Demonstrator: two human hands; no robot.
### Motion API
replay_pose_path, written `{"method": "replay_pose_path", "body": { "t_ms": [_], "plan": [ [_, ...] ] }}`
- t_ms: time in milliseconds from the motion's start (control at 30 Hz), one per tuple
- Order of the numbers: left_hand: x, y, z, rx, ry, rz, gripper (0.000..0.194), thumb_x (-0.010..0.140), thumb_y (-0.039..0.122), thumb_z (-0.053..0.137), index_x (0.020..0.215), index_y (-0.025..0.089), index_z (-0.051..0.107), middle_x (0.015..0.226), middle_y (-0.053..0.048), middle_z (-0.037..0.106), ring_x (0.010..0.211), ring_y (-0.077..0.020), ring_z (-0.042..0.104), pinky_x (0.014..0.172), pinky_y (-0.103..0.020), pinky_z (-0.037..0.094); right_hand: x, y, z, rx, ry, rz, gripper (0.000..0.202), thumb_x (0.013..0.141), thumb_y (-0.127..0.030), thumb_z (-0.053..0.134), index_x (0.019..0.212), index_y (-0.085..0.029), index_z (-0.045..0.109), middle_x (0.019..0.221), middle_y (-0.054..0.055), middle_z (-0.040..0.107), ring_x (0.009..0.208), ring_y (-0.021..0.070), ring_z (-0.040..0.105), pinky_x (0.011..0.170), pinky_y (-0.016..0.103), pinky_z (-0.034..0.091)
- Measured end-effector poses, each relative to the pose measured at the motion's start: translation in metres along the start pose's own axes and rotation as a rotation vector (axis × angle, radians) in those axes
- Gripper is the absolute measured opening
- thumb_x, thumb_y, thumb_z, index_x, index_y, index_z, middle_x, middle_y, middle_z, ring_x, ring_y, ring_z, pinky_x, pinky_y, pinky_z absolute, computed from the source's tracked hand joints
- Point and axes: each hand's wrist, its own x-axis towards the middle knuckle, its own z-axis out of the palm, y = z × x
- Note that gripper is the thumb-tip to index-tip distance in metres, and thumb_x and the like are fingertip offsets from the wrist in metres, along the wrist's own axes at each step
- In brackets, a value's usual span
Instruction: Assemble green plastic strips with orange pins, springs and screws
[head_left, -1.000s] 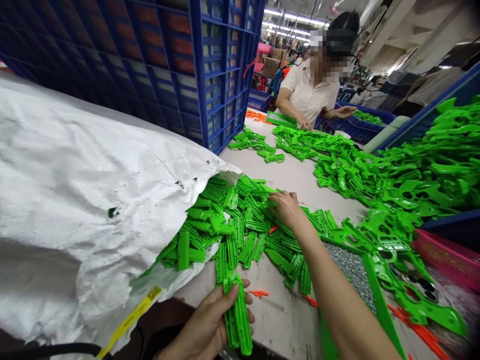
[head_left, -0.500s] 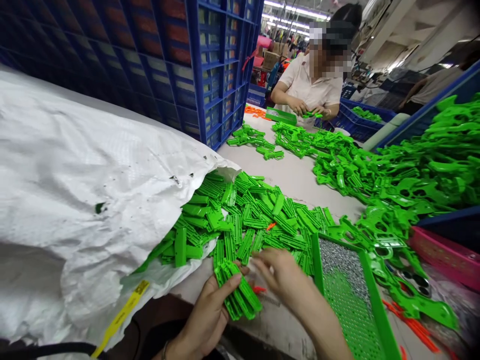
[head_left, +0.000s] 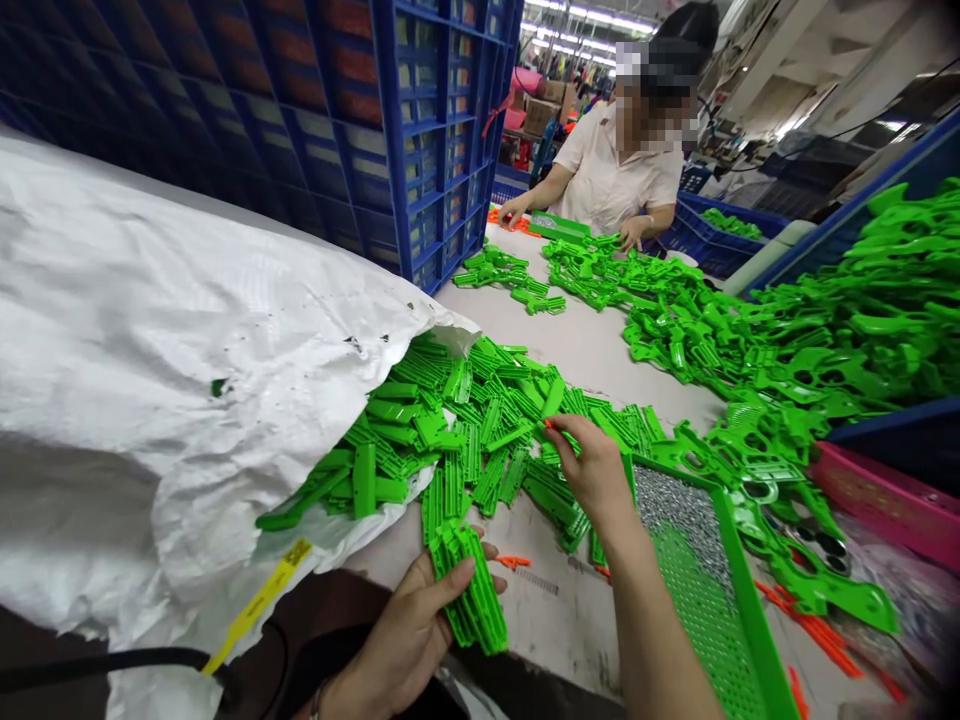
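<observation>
My left hand (head_left: 431, 610) is closed around a small stack of long, ribbed green plastic pieces (head_left: 471, 590), thumb on top, at the table's near edge. Over the heap of similar green pieces (head_left: 487, 410), my right hand (head_left: 592, 460) pinches a small orange plastic piece (head_left: 549, 424) between thumb and fingertips. Most of that orange piece is hidden by the fingers. The heap spills from the mouth of a white woven sack (head_left: 187, 330). Between my hands another orange piece (head_left: 514, 562) lies on the table, beside a thin spring (head_left: 541, 580).
A green tray (head_left: 739, 570) of small metal parts stands right of my right forearm. Green gun-shaped shells (head_left: 825, 350) pile up at the right, near a pink basket (head_left: 889, 500). A blue crate (head_left: 442, 140) rises behind the sack. Across the table a co-worker (head_left: 600, 170) handles parts.
My right hand has moved up and away from the stack to the heap and now pinches an orange piece. My left hand keeps its stack. The co-worker's hands have moved apart.
</observation>
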Motion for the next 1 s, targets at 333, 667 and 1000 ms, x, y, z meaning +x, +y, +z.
{"method": "replay_pose_path", "body": {
  "t_ms": [333, 667, 1000],
  "plan": [
    [-0.004, -0.009, 0.006, -0.005, -0.112, -0.056, 0.024, 0.068, 0.017, 0.067, 0.091, 0.016, 0.062, 0.086, -0.005, 0.068, 0.08, -0.018, 0.061, 0.075, -0.029, 0.046, -0.128, -0.053, 0.017, 0.36, 0.128, 0.06, 0.014, 0.082, -0.015, 0.052, 0.093, -0.017, 0.061, 0.086, 0.005, 0.061, 0.08, 0.0121, 0.059, 0.069, 0.017, 0.049],
    [-0.002, -0.027, 0.011, 0.033, -0.121, -0.135, 0.027, 0.066, 0.016, 0.068, 0.092, 0.013, 0.063, 0.087, -0.009, 0.067, 0.08, -0.0219, 0.062, 0.075, -0.035, 0.047, -0.148, -0.034, 0.004, 0.378, -0.006, 0.221, 0.023, 0.083, -0.02, 0.048, 0.102, -0.019, 0.06, 0.091, 0.006, 0.062, 0.082, 0.014, 0.06, 0.07, 0.02, 0.051],
    [-0.006, -0.029, 0.017, 0.07, -0.1, 0.007, 0.024, 0.064, 0.016, 0.069, 0.088, 0.016, 0.065, 0.084, -0.005, 0.068, 0.082, -0.0175, 0.059, 0.077, -0.028, 0.044, -0.146, -0.054, 0.01, 0.423, 0.012, 0.15, 0.025, 0.084, -0.014, 0.045, 0.105, -0.02, 0.058, 0.094, 0.006, 0.061, 0.09, 0.0156, 0.056, 0.078, 0.028, 0.049]
  ]
}}
